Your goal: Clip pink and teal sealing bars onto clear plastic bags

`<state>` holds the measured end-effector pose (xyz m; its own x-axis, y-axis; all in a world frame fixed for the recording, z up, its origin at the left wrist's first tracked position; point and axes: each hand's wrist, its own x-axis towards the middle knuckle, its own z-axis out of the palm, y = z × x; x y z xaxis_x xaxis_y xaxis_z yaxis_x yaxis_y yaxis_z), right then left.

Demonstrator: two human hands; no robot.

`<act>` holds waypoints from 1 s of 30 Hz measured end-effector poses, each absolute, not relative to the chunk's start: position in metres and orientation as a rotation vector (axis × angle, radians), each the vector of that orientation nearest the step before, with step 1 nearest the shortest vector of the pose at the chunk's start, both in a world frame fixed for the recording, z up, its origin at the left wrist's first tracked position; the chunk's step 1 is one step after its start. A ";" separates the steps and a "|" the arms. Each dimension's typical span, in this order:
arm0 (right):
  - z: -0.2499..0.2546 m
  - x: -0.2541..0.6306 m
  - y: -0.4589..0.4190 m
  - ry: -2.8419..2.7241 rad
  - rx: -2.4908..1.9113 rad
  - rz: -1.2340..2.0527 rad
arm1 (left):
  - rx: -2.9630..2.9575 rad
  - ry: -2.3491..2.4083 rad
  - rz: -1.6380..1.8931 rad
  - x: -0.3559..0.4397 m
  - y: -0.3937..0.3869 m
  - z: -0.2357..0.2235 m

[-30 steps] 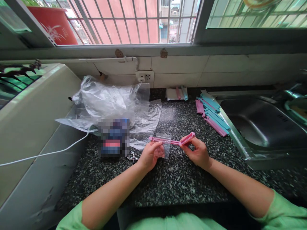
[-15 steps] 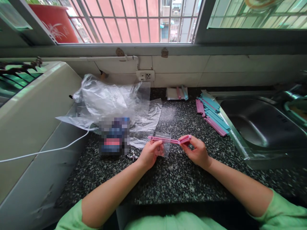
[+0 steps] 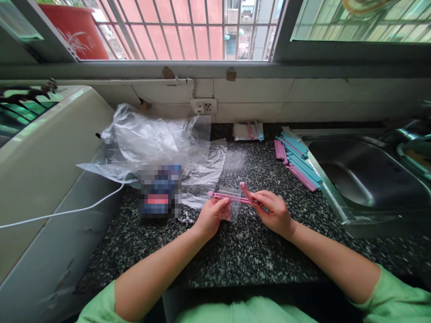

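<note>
My left hand (image 3: 211, 216) pinches a small clear plastic bag (image 3: 232, 204) just above the speckled black counter (image 3: 242, 251). A pink sealing clip (image 3: 232, 195) lies across the bag's top. My right hand (image 3: 274, 211) grips the clip's right end, and the clip's upper arm is swung up and back towards the left. Both hands meet at the middle of the counter.
Crumpled clear plastic bags (image 3: 151, 143) lie at the back left beside a blurred package (image 3: 160, 190). Several pink and blue clips (image 3: 296, 159) are stacked by the steel sink (image 3: 367, 175). A white cable (image 3: 67, 213) crosses the white appliance (image 3: 43, 179) at left. A wall socket (image 3: 204, 106) sits behind.
My right hand has swung the pink clip's free arm from pointing right to standing up and folding back over the bag. My left hand stays in place.
</note>
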<state>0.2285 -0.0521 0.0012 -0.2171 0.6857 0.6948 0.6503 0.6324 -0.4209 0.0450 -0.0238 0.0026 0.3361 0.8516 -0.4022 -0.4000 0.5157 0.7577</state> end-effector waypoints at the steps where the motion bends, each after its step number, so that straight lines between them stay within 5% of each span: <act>1: 0.001 0.229 -0.052 -1.934 -1.047 0.036 | 0.606 0.881 0.882 0.045 -0.024 0.002; 30: -0.005 0.231 -0.052 -2.041 -1.038 0.053 | 0.862 0.895 0.943 0.042 -0.025 -0.012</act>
